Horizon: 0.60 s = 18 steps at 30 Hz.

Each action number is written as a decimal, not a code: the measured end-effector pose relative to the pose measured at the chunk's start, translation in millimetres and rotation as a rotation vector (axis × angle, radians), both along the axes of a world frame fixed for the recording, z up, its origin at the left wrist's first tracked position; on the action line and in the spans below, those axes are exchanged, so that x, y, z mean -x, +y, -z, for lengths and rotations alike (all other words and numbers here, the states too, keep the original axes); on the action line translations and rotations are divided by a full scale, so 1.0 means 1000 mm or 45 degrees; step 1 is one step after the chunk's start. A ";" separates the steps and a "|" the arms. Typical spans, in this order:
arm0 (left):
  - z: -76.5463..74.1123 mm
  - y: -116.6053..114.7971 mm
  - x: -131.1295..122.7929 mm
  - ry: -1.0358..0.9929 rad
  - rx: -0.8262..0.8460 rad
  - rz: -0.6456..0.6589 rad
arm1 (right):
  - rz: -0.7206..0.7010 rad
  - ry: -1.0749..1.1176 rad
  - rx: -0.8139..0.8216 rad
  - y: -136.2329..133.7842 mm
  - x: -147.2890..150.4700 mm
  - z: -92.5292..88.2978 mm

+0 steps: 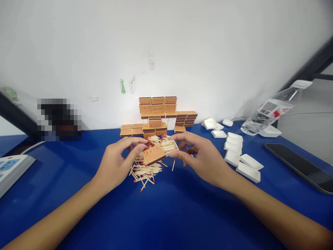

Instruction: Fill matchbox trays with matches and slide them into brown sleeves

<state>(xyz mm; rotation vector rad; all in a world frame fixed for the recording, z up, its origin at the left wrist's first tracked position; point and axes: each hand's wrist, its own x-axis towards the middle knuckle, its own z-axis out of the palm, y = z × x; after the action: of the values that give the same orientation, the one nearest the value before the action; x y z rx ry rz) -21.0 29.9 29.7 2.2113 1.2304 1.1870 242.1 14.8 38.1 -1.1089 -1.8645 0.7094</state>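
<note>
My left hand [114,159] pinches an orange matchbox sleeve [154,155] with red lettering between thumb and fingers. From the right, my right hand [201,156] grips the end of a white matchbox tray [174,148] filled with matches. The tray sits partly inside the sleeve, its right part sticking out with the matchsticks showing. Both are held tilted above a loose pile of red-tipped matches [144,172], which lies on the blue table below and behind them. One match [173,165] lies apart just below my right fingers.
Matchboxes [158,109] are stacked against the white wall. Several white trays [232,158] lie on the right, near a phone [299,166] and a leaning water bottle [273,109]. A white earbud-like case [227,122] is at the back. A power strip [15,170] stands at left.
</note>
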 end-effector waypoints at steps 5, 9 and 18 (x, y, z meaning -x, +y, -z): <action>-0.001 -0.006 -0.002 -0.006 0.042 0.073 | 0.045 0.070 -0.027 -0.002 0.003 0.001; -0.002 -0.010 -0.005 0.000 0.007 0.055 | 0.031 0.114 -0.034 -0.003 0.002 0.000; 0.001 -0.008 -0.006 -0.043 -0.010 -0.020 | 0.083 0.270 -0.013 -0.006 0.008 0.005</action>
<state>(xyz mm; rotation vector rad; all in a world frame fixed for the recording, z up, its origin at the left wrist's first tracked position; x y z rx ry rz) -15.1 21.5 28.5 2.1818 1.2343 1.2327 233.6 9.0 32.7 -1.0410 -1.6445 0.7490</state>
